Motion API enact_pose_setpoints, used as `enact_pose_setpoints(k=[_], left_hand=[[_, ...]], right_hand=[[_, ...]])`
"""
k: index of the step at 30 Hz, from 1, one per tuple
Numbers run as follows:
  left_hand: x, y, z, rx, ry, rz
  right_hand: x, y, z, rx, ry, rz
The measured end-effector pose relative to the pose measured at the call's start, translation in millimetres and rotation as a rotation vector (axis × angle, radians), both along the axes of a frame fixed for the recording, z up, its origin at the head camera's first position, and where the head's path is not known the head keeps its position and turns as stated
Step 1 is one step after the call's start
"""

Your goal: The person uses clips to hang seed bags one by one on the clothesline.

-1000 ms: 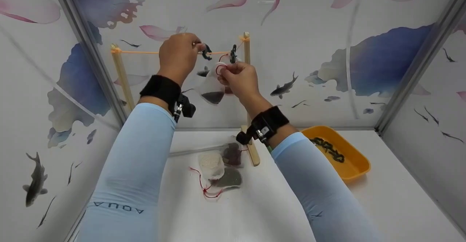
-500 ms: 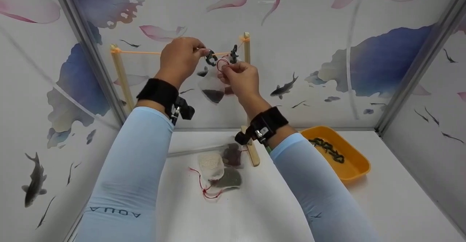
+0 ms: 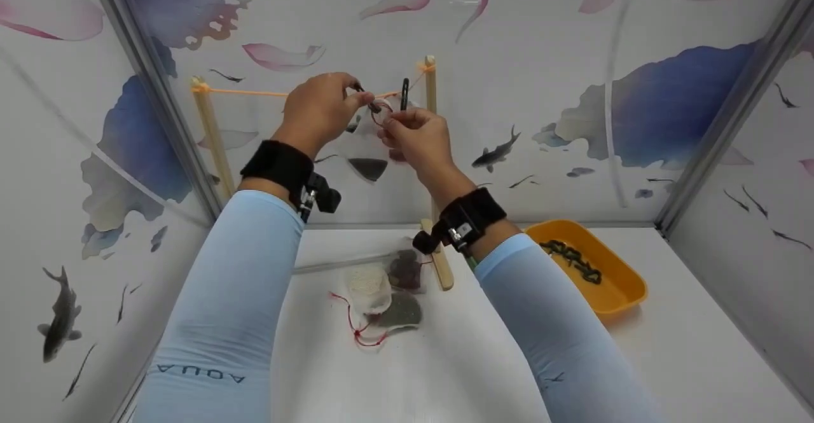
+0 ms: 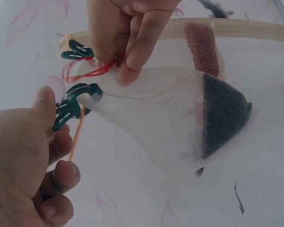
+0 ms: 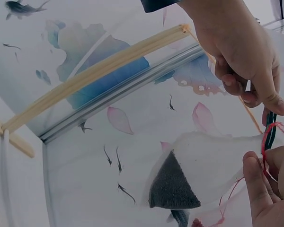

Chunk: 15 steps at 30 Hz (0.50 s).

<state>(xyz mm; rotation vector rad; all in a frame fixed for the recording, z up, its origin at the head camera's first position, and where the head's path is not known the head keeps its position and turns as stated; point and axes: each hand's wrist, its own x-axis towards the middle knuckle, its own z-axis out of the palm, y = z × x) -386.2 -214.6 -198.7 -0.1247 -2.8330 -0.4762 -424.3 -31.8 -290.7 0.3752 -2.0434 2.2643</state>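
Note:
My left hand (image 3: 318, 106) pinches a dark green spring clip (image 4: 68, 111) by its handles. The clip's mouth sits at the top edge of a white mesh drawstring bag (image 4: 154, 111), right beside the orange string (image 3: 248, 93). Dark grains fill the bag's bottom end. My right hand (image 3: 420, 140) pinches the bag's neck with its red drawstring (image 4: 99, 72). A second green clip (image 4: 78, 50) stands close to the right post (image 3: 432, 89). Behind my right hand hangs a bag of reddish grains (image 4: 202, 49), mostly hidden in the head view.
On the white table below lie drawstring bags of cream (image 3: 369, 288), grey-green (image 3: 404, 310) and dark red (image 3: 405, 270) contents. A grey rod (image 3: 343, 263) lies behind them. At right stands a yellow tray (image 3: 626, 292) with several green clips (image 3: 569, 261). The left post (image 3: 216, 133) carries the string's other end.
My left hand has come down and to the right, bringing its clip to the bag's top. The clip has turned. My right hand has barely moved; the bag hangs slightly further left.

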Motion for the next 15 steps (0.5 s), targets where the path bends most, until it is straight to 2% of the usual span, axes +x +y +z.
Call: enact_pose_setpoints(k=[3, 7, 11, 15], left_hand=[[0.9, -0.4, -1.8, 0.009, -0.035, 0.01], [1.9, -0.2, -8.8, 0.05, -0.007, 0.006], [4.8, 2.2, -23.2, 0.129, 0.094, -0.014], [13.1, 6.8, -46.9, 0.256, 0.248, -0.045]], right_hand=[[-1.5, 4, -2.6, -0.002, 0.001, 0.005], [-3.6, 10, -7.3, 0.0, 0.021, 0.019], [-3.4, 21, -14.1, -0.046, 0.048, 0.041], [-1.6, 38, -23.1, -0.068, 0.099, 0.006]])
